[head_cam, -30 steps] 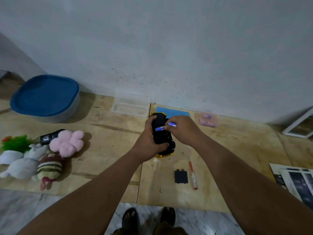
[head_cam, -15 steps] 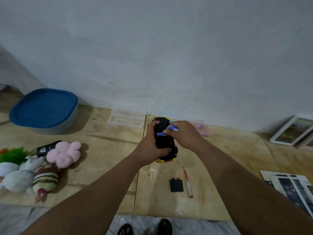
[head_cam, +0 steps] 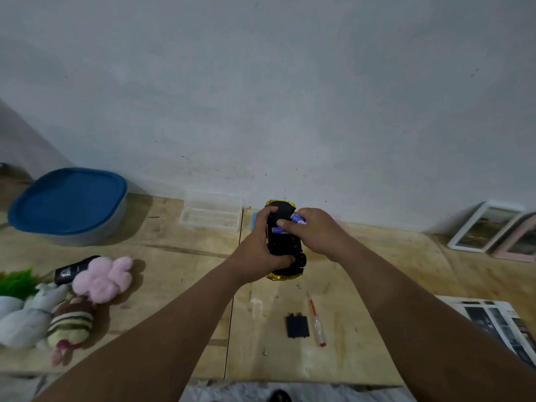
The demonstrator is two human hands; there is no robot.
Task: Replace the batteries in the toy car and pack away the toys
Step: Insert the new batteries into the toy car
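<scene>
While left hand [head_cam: 262,250] holds car [head_cam: 285,245], right hand [head_cam: 317,233] pinches battery [head_cam: 298,219].

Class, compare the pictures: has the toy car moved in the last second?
Yes. The car is now farther from the loose black cover, shifted away from the person.

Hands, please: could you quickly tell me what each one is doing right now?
Left hand: grips the upturned toy car.
Right hand: holds a blue battery, its fingers at the car's underside.
</scene>
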